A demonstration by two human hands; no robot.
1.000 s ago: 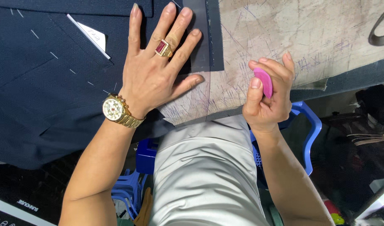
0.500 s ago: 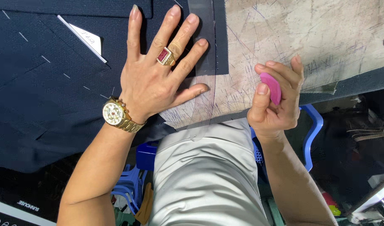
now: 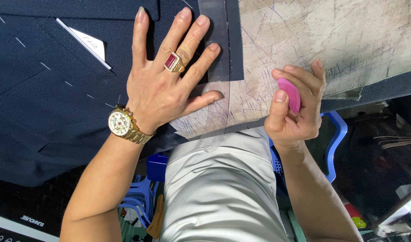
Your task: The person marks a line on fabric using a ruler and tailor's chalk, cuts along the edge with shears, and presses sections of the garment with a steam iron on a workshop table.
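One pink chalk point(image 3: 289, 94) between right-hand fingers point(image 3: 304, 85).

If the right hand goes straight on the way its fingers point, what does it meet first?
The right hand, pinching pink chalk, points up-image over the scratched worktable. The way looks free of objects; it would probably meet only that bare tabletop, though its height above it is unclear.

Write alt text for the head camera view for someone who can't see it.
A left hand with a red-stone ring presses flat on navy fabric on a scratched worktable, while the right hand pinches a pink chalk piece at the table's edge.
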